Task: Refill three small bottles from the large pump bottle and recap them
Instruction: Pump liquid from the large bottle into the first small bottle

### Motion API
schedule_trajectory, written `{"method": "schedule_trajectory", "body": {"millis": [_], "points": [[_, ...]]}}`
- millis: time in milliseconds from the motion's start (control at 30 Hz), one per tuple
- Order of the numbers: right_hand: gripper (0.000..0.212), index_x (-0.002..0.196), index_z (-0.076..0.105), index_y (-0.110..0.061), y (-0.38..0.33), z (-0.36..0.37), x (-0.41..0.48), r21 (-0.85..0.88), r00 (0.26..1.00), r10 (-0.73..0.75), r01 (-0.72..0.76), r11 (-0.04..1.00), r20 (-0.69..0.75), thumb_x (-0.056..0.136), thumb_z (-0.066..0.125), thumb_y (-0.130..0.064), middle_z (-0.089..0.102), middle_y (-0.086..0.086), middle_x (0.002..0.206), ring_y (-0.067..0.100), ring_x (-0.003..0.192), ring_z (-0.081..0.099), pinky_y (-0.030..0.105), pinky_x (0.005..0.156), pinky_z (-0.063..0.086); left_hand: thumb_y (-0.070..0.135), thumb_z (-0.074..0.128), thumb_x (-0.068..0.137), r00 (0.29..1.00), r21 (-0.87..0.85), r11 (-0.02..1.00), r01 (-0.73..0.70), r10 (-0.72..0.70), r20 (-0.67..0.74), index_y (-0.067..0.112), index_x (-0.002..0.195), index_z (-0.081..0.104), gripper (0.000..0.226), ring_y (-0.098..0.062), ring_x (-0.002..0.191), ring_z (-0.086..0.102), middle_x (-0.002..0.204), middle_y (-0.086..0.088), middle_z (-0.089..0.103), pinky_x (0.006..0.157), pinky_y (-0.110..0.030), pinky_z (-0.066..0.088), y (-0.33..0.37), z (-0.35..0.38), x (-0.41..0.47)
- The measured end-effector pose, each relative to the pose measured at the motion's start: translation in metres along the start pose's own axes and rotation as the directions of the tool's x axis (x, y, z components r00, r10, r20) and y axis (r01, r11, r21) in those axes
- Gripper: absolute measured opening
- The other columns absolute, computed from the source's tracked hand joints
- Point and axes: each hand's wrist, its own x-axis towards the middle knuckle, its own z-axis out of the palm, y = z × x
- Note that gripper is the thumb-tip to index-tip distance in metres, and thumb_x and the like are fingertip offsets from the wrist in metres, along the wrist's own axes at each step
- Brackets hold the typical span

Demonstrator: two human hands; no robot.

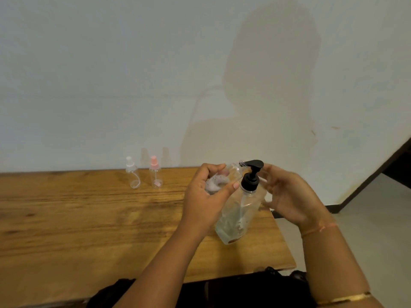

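– Gold bangle [343, 297] sat closest to the lens, did it?

– Yes, on the right forearm at the bottom edge, with a thread bracelet [320, 228] further up at the wrist.

– And the fingers?

– Those of the left hand [206, 196] were curled round a small bottle [225, 174]. It was clear, its threaded neck bare, and it was held tilted above the tabletop [66, 218] with that neck right at the spout of the black pump head [252, 172]. The right hand [289, 196] was cupped just beside the pump head, fingers lightly bent. Whether they pressed or gripped anything, I couldn't tell.

– Where was the large pump bottle [240, 214]?

– Between the two hands, clear-walled, its base down on the wood near the right-hand edge.

– And further out?

– Two more small bottles stood upright at the back, by the wall [133, 63], well to the left of the hands. One was the white-capped bottle [133, 174], and the pink-capped bottle [155, 174] was to its right. They were near each other but apart, both with their caps on.
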Motion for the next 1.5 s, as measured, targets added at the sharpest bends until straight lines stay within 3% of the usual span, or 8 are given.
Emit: {"method": "schedule_trajectory", "body": {"millis": [100, 233, 633, 767, 900, 1000, 1167, 1500], "points": [[0.053, 0.125, 0.055, -0.014, 0.019, -0.007, -0.007, 0.019, 0.978, 0.050, -0.055, 0.998, 0.201, 0.075, 0.050, 0.003, 0.063, 0.005, 0.114, 0.020, 0.095, 0.059, 0.037, 0.069, 0.052, 0.006, 0.075, 0.074, 1.000, 0.002, 1.000, -0.001, 0.001, -0.006, 0.017, 0.087, 0.056, 0.025, 0.007, 0.098, 0.062, 0.110, 0.009, 0.065, 0.076, -0.012, 0.051, 0.000, 0.001, 0.000], [0.069, 0.123, 0.054, -0.033, 0.025, -0.005, -0.007, -0.261, 0.980, 0.076, -0.026, 0.965, 0.184, 0.066, 0.079, -0.005, 0.063, 0.007, 0.120, 0.025, 0.111, 0.059, 0.045, 0.096, 0.043, 0.007, 0.074, 0.074, 1.000, 0.007, 1.000, -0.001, 0.001, -0.002, 0.017, 0.090, 0.057, 0.026, 0.006, 0.097, 0.063, 0.111, 0.004, 0.065, 0.074, -0.012, 0.051, 0.001, -0.001, 0.001], [0.074, 0.125, 0.043, -0.041, 0.019, 0.006, -0.018, -0.418, 0.980, 0.044, 0.042, 0.908, 0.194, 0.067, 0.082, -0.019, 0.056, -0.006, 0.127, 0.017, 0.112, 0.057, 0.033, 0.092, 0.048, 0.014, 0.077, 0.072, 1.000, 0.108, 0.994, -0.012, 0.010, 0.013, 0.027, 0.092, 0.061, 0.028, 0.012, 0.095, 0.058, 0.105, 0.018, 0.064, 0.073, -0.007, 0.046, 0.006, -0.014, 0.006], [0.054, 0.127, 0.046, -0.034, -0.018, 0.010, -0.024, -0.385, 0.988, -0.131, 0.151, 0.910, 0.078, 0.084, 0.062, -0.007, 0.047, -0.001, 0.136, 0.015, 0.127, 0.043, 0.040, 0.108, 0.035, 0.014, 0.078, 0.071, 1.000, 0.086, 0.996, 0.000, 0.000, 0.006, 0.028, 0.091, 0.063, 0.029, 0.012, 0.094, 0.058, 0.103, 0.019, 0.064, 0.072, -0.005, 0.046, 0.007, -0.014, 0.006], [0.018, 0.109, 0.060, -0.024, -0.067, 0.037, -0.009, -0.475, 0.924, -0.315, 0.182, 0.861, -0.217, 0.095, 0.049, -0.029, 0.064, -0.003, 0.110, 0.014, 0.103, 0.059, 0.035, 0.086, 0.046, 0.015, 0.078, 0.071, 1.000, 0.092, 0.996, -0.003, 0.002, 0.002, 0.031, 0.092, 0.063, 0.031, 0.013, 0.093, 0.058, 0.102, 0.020, 0.064, 0.070, -0.004, 0.045, 0.009, -0.015, 0.005], [0.044, 0.093, 0.062, -0.013, -0.082, 0.060, 0.017, -0.645, 0.875, -0.401, 0.143, 0.750, -0.273, 0.099, 0.032, -0.045, 0.069, 0.006, 0.092, 0.019, 0.084, 0.063, 0.031, 0.070, 0.045, 0.015, 0.078, 0.071, 1.000, 0.098, 0.995, -0.010, 0.010, 0.003, 0.032, 0.093, 0.063, 0.032, 0.013, 0.091, 0.058, 0.102, 0.019, 0.063, 0.069, -0.005, 0.046, 0.011, -0.015, 0.005], [0.082, 0.100, 0.066, -0.009, -0.047, 0.063, 0.051, -0.871, 0.914, -0.314, -0.080, 0.484, -0.259, 0.094, 0.004, -0.061, 0.066, 0.015, 0.103, 0.031, 0.098, 0.059, 0.047, 0.095, 0.042, 0.013, 0.078, 0.072, 1.000, 0.092, 0.995, -0.029, 0.029, 0.003, 0.032, 0.093, 0.063, 0.032, 0.013, 0.091, 0.059, 0.101, 0.018, 0.064, 0.071, -0.006, 0.047, 0.011, -0.014, 0.005], [0.060, 0.100, 0.061, -0.006, -0.026, 0.054, 0.062, -0.837, 0.903, -0.258, -0.169, 0.520, -0.343, 0.095, 0.019, -0.048, 0.062, 0.014, 0.105, 0.031, 0.097, 0.056, 0.040, 0.090, 0.043, 0.014, 0.079, 0.071, 1.000, 0.098, 0.995, -0.009, 0.009, 0.000, 0.032, 0.093, 0.064, 0.033, 0.006, 0.093, 0.061, 0.100, 0.016, 0.066, 0.072, -0.011, 0.049, 0.007, -0.017, 0.005]]}}
